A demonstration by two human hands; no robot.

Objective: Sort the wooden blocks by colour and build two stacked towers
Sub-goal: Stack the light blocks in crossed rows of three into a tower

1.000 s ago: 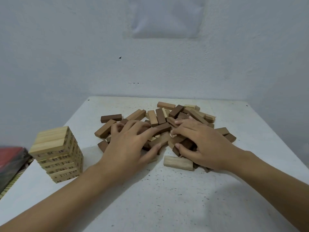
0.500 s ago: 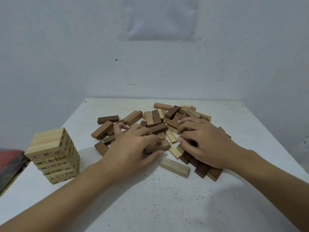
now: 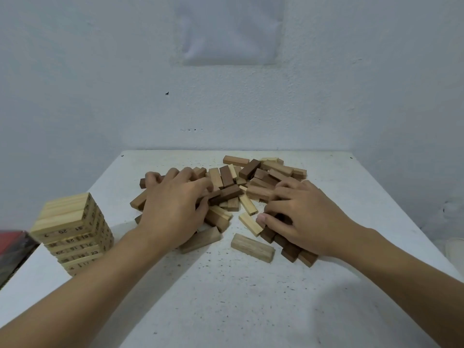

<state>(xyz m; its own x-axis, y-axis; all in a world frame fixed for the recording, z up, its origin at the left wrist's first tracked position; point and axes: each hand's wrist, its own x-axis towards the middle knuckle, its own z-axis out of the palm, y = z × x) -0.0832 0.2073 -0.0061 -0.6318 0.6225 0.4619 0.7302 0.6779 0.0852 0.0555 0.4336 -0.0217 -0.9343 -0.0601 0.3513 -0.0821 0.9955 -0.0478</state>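
Observation:
A loose pile of light and dark wooden blocks (image 3: 227, 175) lies in the middle of the white table (image 3: 226, 302). At the left stands a tower of light numbered blocks (image 3: 72, 232). My left hand (image 3: 173, 209) lies spread over the pile's left side and presses on several brown blocks. My right hand (image 3: 303, 219) curls its fingers and thumb round a cluster of dark blocks (image 3: 291, 251) at the pile's near right. One light block (image 3: 252, 247) lies alone between my hands.
A red and dark flat thing (image 3: 12, 247) sits at the left edge beside the table. A wall stands right behind the table's far edge. The table's near half is bare speckled surface.
Both hands have dragged blocks apart: the left moved left and nearer with brown blocks under it, while the right pulled a dark cluster toward the near right. A gap opened between them.

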